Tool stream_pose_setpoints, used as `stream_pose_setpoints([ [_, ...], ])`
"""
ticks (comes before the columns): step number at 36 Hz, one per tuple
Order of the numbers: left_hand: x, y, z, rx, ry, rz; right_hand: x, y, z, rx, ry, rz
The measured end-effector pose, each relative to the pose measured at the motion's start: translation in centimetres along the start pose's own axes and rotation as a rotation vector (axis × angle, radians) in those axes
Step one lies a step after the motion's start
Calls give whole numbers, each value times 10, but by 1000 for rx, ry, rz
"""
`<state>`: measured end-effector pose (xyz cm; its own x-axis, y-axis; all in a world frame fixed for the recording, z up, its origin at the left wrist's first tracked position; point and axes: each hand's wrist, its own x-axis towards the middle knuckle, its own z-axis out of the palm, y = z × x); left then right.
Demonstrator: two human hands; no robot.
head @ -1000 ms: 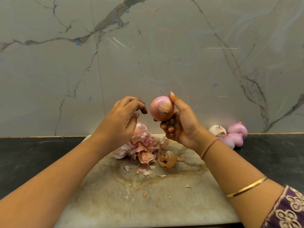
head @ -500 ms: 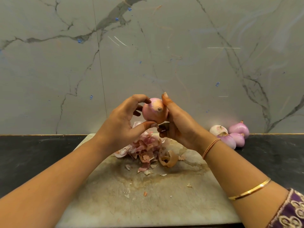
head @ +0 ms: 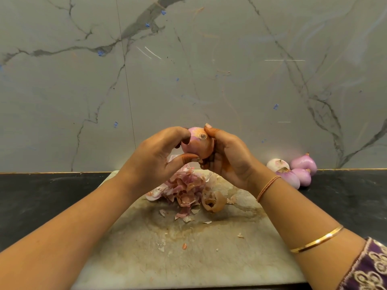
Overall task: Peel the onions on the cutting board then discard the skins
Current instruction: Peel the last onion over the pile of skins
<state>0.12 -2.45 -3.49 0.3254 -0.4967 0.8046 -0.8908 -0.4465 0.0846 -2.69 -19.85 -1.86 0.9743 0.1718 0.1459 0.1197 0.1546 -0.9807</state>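
Note:
I hold a partly skinned onion (head: 198, 145) in the air above the far end of the stained cutting board (head: 188, 254). My right hand (head: 228, 160) grips it from the right, thumb up by its root end. My left hand (head: 155, 160) pinches its left side between curled fingers on top and thumb underneath. A heap of pink and brown onion skins (head: 184, 189) lies on the board below the hands, with a cup-shaped brown skin (head: 213, 203) at its right and small scraps nearer me.
Several peeled purple onions (head: 293, 170) lie on the black counter (head: 41, 199) at the right, against the grey marble wall. The board's near half holds only small skin flakes. Black counter runs along both sides of the board.
My left hand came in from the left and took hold of the onion. Both hands and the onion then shifted slightly left and lower.

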Motion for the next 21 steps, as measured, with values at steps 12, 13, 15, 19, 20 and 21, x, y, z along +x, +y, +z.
stream_pose_setpoints([
  [12,-1,4,0,-26,-24,-40,1,1,-1,2,35,19],
  [13,-1,4,0,-28,-23,-43,2,1,-1,10,35,22],
  [15,-1,7,-1,-25,-25,-53,2,1,-2,27,32,26],
  [19,1,10,-1,-20,19,-128,4,2,-3,22,65,5],
  [20,1,10,-1,-54,48,-167,4,3,-4,12,81,-4],
  [21,2,10,0,-80,85,-205,4,3,-4,1,97,-13],
])
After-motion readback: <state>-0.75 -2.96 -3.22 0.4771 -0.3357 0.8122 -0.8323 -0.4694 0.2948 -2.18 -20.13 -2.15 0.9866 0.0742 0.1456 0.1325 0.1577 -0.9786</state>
